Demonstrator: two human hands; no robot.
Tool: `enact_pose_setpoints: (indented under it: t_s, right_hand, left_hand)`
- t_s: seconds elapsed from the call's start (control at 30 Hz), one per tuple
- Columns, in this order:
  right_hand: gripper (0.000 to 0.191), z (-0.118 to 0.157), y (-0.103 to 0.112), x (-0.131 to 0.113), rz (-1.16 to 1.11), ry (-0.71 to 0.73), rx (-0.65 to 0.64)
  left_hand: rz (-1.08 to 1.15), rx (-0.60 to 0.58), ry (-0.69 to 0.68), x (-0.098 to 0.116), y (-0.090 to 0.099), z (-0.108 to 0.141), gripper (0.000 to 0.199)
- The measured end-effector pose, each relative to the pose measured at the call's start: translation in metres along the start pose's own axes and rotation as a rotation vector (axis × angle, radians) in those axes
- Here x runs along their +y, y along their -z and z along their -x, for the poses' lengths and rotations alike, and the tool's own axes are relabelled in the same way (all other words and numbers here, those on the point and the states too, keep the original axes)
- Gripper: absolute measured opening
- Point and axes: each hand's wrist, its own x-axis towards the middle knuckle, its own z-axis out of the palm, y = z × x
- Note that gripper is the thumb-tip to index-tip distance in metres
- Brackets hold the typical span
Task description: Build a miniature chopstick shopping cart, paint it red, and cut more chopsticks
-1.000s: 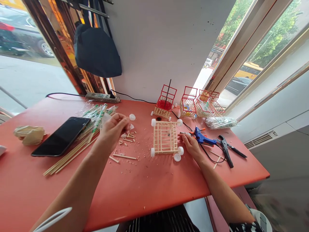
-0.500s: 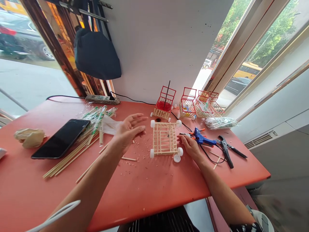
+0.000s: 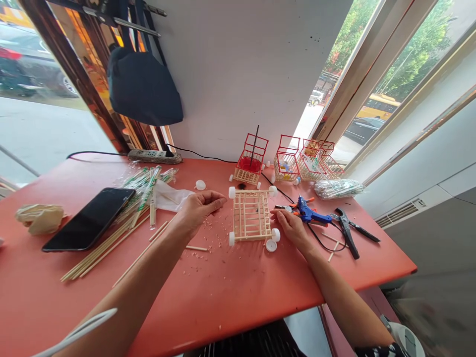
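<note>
Left hand pinched, right hand half-curled, flanking wooden frame.

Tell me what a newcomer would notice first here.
Probably the stick frame with its white wheels, on the red table between the left hand and right hand. Next, the blue glue gun beside the right hand and the big black phone at the table's left. A dark bag hangs at upper left.

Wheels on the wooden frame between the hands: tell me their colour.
All four wheels are white; they show best in the head view.
</note>
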Motion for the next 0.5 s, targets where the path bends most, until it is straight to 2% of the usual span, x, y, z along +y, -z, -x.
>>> enact_pose_setpoints:
  t_s: [0.1, 0.2, 0.37, 0.5]
  right_hand:
    - [0.054, 0.000, 0.000, 0.000, 0.008, 0.006, 0.001]
    - [0.053, 0.000, -0.001, 0.001, 0.019, -0.001, -0.007]
    - [0.054, 0.000, -0.001, 0.002, 0.016, -0.008, -0.014]
    - [0.054, 0.001, -0.001, 0.000, 0.019, -0.013, -0.015]
  left_hand:
    - [0.053, -0.021, 0.023, 0.001, 0.009, 0.002, 0.047]
    - [0.201, -0.019, 0.039, 0.006, 0.015, 0.005, 0.045]
    - [0.467, 0.006, -0.014, 0.021, 0.005, 0.008, 0.035]
    - [0.563, -0.051, -0.031, 0.035, 0.003, 0.005, 0.023]
